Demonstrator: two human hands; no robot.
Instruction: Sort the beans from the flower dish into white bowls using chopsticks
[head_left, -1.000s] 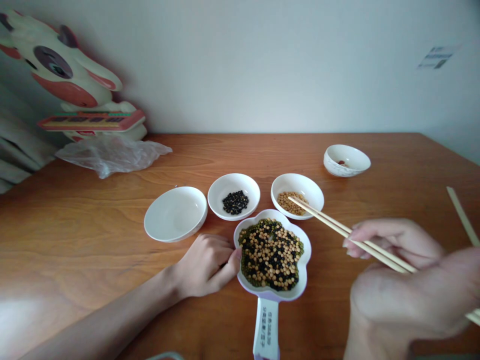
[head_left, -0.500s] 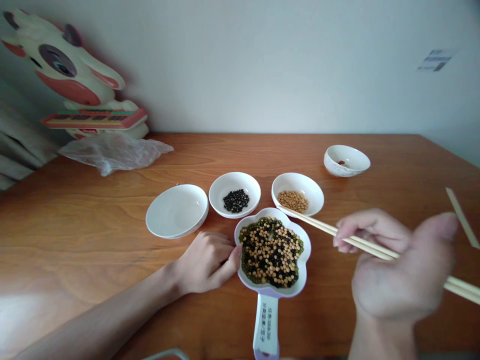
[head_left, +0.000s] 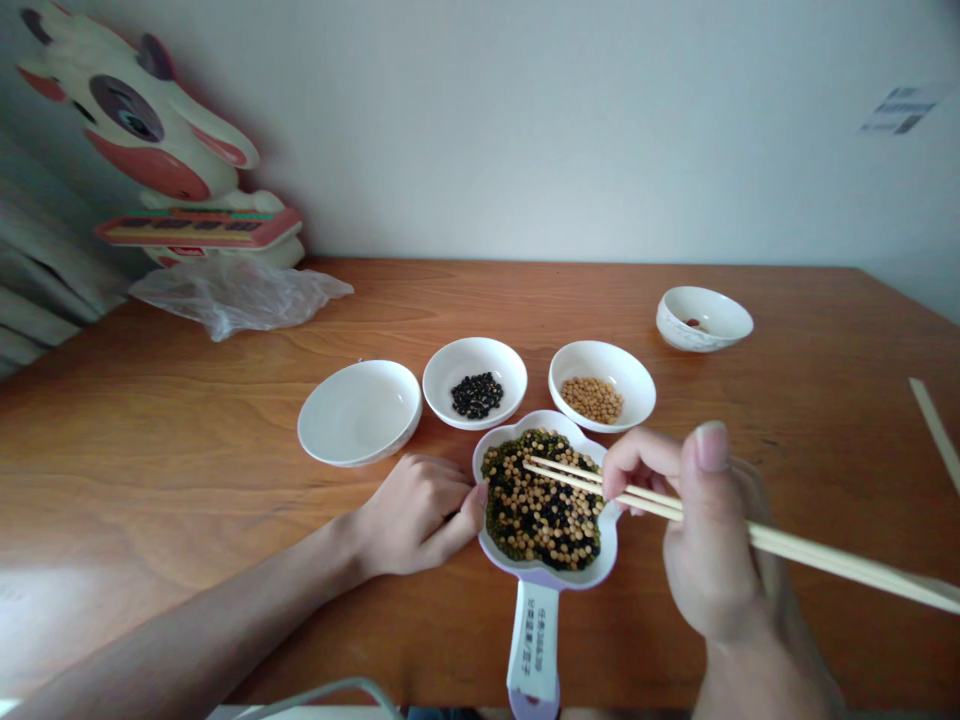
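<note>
A flower-shaped white and lilac pan (head_left: 592, 573) with a labelled handle holds mixed yellow, black and green beans (head_left: 544, 510). My left hand (head_left: 424, 515) rests on the table with its fingers curled, thumb and forefinger gripping the pan's left rim. In my right hand (head_left: 705, 530) is a pair of wooden chopsticks (head_left: 832, 560); their tips are slightly apart over the beans, and I cannot tell whether they touch any. Behind the pan, one white bowl (head_left: 474, 352) contains black beans (head_left: 477, 396) and another white bowl (head_left: 634, 380) contains yellow soybeans (head_left: 592, 399).
A plain white bowl (head_left: 360, 415) stands left of the black beans. Farther back on the right is a bowl (head_left: 705, 320) with a few reddish bits. A cow toy piano (head_left: 199, 228) and a plastic bag (head_left: 240, 295) lie back left. A pale stick (head_left: 934, 430) is at the right.
My right hand has moved left, carrying the chopstick tips from the soybean bowl's near rim to over the pan. The tips have spread apart. My left hand stays at the rim.
</note>
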